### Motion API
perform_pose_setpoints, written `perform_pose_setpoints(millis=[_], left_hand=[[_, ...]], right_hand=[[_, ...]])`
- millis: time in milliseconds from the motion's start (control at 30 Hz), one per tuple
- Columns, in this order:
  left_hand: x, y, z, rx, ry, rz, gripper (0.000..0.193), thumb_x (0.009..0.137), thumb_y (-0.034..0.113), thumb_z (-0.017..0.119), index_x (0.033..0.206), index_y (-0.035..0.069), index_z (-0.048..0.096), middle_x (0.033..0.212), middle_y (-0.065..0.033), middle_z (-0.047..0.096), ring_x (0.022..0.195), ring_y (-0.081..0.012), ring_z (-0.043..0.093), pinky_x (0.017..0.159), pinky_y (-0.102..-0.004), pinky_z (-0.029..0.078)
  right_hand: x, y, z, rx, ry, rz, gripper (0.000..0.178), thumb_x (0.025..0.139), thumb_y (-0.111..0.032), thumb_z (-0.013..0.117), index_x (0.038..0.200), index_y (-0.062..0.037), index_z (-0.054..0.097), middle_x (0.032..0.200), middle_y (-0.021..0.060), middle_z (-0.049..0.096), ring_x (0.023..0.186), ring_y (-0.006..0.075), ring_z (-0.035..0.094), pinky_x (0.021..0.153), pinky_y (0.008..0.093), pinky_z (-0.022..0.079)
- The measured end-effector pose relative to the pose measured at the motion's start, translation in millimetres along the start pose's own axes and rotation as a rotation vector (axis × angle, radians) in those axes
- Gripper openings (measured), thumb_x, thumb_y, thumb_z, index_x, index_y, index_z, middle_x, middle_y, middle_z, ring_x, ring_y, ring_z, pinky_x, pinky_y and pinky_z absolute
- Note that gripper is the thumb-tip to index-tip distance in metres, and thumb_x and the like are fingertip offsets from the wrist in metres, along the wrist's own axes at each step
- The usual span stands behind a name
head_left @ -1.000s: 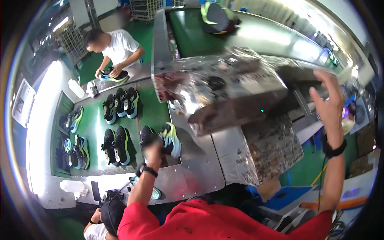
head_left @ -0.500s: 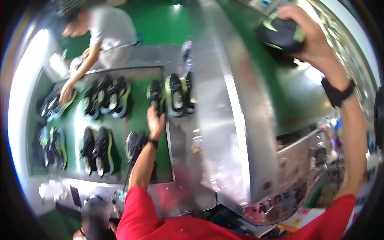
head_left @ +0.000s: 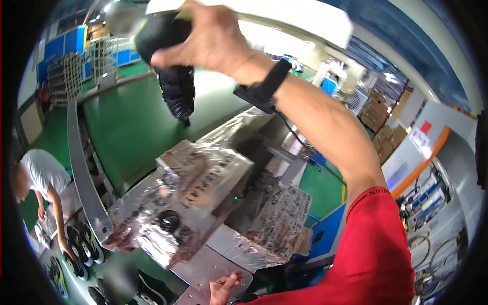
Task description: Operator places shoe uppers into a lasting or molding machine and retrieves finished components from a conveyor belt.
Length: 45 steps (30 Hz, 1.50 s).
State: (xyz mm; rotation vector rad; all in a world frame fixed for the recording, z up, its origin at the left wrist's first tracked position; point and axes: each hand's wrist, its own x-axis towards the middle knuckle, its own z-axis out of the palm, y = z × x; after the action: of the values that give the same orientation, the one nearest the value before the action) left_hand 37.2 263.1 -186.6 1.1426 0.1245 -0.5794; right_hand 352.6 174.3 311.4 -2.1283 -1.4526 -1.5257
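My right hand (head_left: 211,46), raised at the top of the view with a black band on its wrist, grips a black shoe (head_left: 161,35) with light green trim. Just below it a second black shoe (head_left: 176,91) shows over the green belt; whether it hangs from my hand or lies there I cannot tell. At the lower edge my left hand (head_left: 223,290) is over a bare metal plate (head_left: 211,264). Its fingers are bent and partly apart, with nothing visible in them.
Wrinkled clear plastic (head_left: 203,178) covers the machine between my arms. A metal rail (head_left: 84,162) edges the green belt (head_left: 119,132). At the lower left a co-worker (head_left: 46,175) reaches to several black shoes (head_left: 76,244). A blurred head (head_left: 121,279) is near them.
My view has swung right and up, so the shoe tray is now at the lower left. My left hand has let go of the shoe there. My right hand still holds its shoe.
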Motion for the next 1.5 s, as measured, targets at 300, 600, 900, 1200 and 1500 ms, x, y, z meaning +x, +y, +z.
perform_pose_setpoints(millis=[300,600,900,1200,1500], left_hand=[[26,175,189,-0.303,-0.823,0.333,0.097,0.085,0.074,0.048,0.142,-0.004,0.037,0.144,-0.0226,0.044,0.13,-0.034,0.048,0.11,-0.049,0.036],[-38,41,363,-0.261,-1.017,-0.196,0.091,0.085,0.071,0.044,0.144,0.002,0.039,0.131,-0.0205,0.055,0.111,-0.0363,0.059,0.094,-0.0494,0.048],[-151,-107,510,0.297,-1.146,-0.247,0.052,0.089,0.014,0.062,0.135,-0.002,0.047,0.122,-0.0123,0.06,0.113,-0.023,0.058,0.099,-0.034,0.045],[-208,-248,663,0.742,-1.671,-0.25,0.067,0.094,0.03,0.063,0.145,-0.004,0.036,0.14,-0.0114,0.049,0.123,-0.0183,0.05,0.098,-0.0286,0.043],[-184,-449,817,1.186,-1.339,0.616,0.057,0.075,0.029,0.072,0.118,-0.005,0.057,0.111,-0.0267,0.064,0.105,-0.0401,0.062,0.089,-0.0463,0.05]], right_hand=[[-99,-59,-320,0.154,0.381,0.638,0.047,0.072,-0.036,0.078,0.092,0.0048,0.07,0.085,0.0089,0.072,0.079,0.0128,0.066,0.073,0.0282,0.052],[-343,-237,-498,0.028,0.484,1.716,0.058,0.09,-0.042,0.064,0.127,0.0016,0.054,0.101,0.0064,0.063,0.083,0.0122,0.06,0.069,0.0262,0.048],[-484,-515,-597,-0.357,1.086,1.678,0.053,0.081,-0.018,0.072,0.128,0.0001,0.054,0.102,0.0026,0.063,0.085,0.0109,0.056,0.078,0.0265,0.049],[-535,-678,-696,-1.08,1.488,1.784,0.061,0.067,-0.009,0.078,0.123,0.0013,0.058,0.105,0.0045,0.065,0.089,0.0125,0.061,0.082,0.0265,0.05],[-490,-706,-725,-1.742,1.253,1.637,0.058,0.069,-0.002,0.067,0.126,0.0025,0.055,0.111,0.0054,0.061,0.097,0.0128,0.059,0.089,0.0265,0.047]])
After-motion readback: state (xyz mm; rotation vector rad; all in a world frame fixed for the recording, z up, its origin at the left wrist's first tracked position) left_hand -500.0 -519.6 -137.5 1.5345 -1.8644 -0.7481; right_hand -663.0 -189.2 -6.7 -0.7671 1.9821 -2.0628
